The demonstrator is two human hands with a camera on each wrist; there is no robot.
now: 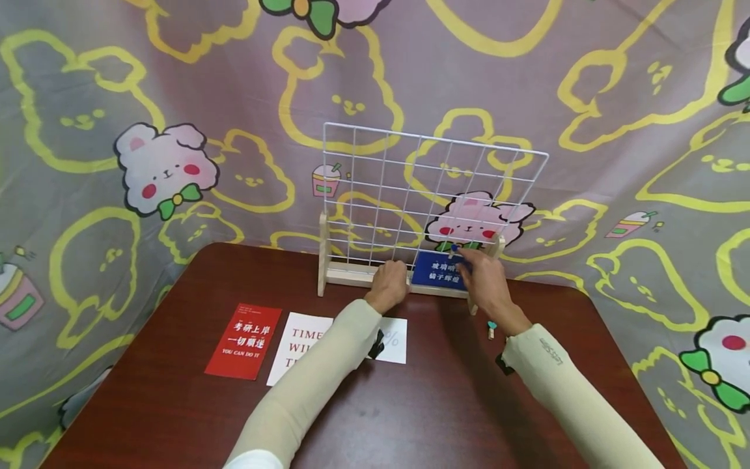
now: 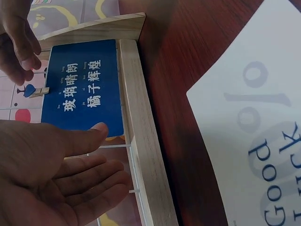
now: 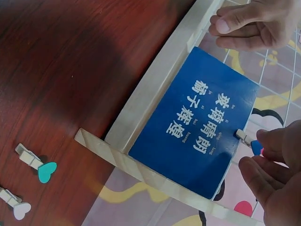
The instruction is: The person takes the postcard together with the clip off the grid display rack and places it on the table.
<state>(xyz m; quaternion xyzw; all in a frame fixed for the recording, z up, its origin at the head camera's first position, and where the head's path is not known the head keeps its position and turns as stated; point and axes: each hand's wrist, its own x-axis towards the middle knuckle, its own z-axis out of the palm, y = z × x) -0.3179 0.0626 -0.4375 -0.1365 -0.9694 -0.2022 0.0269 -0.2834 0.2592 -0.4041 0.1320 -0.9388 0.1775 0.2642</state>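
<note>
A blue card (image 1: 433,270) with white characters leans on the white wire grid (image 1: 381,195), its lower edge along the wooden base. A small wooden clothespin (image 3: 242,136) with a blue heart sits on the card's upper edge and the grid. My right hand (image 1: 487,281) is at this clothespin; its thumb and fingertips stand around the heart, with a small gap in the left wrist view. My left hand (image 2: 70,174) lies before the grid beside the card, fingers loosely extended and thumb tip close to the card's edge, holding nothing.
On the brown table lie a red card (image 1: 243,342), a white card with red lettering (image 1: 295,342) and a "Good luck" card (image 2: 254,117), partly behind my left arm. Clothespins with a teal heart (image 3: 46,172) and a white heart (image 3: 21,210) lie to the right. A patterned curtain hangs behind.
</note>
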